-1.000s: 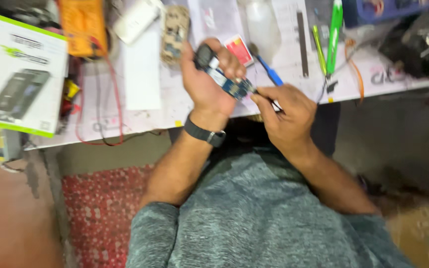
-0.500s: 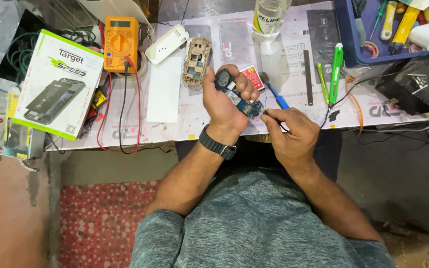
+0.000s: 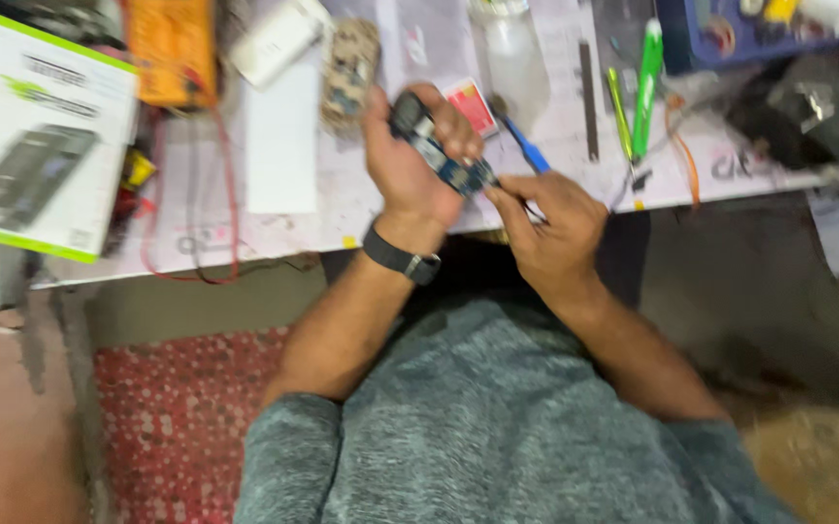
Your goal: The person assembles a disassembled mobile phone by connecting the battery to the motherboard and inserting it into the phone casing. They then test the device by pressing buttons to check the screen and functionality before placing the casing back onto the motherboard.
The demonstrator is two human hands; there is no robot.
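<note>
Your left hand (image 3: 410, 170) holds a small circuit board (image 3: 439, 155), dark with a blue strip, its fingers wrapped around the board's far end, above the near edge of the bench (image 3: 293, 218). A dark watch (image 3: 400, 257) sits on that wrist. Your right hand (image 3: 550, 228) is just right of the board, its fingers pinched narrow at the board's near-right tip; the picture is blurred, so you cannot tell whether they grip a thin tool or the board itself.

On the bench, just beyond the board, lie a small red card (image 3: 470, 105) and a blue-handled tool (image 3: 526, 147). A clear plastic bottle (image 3: 511, 53) stands farther back. To the right lie a green pen (image 3: 648, 82) and a thinner yellow-green one (image 3: 617, 112). Left of your left hand lies an opened phone body (image 3: 349, 73), then a white sheet (image 3: 281, 141), a white adapter (image 3: 274, 39) and an orange multimeter (image 3: 172, 49) with red leads. A white and green box (image 3: 36, 131) sits at the far left. A red patterned rug (image 3: 181, 427) covers the floor beneath.
</note>
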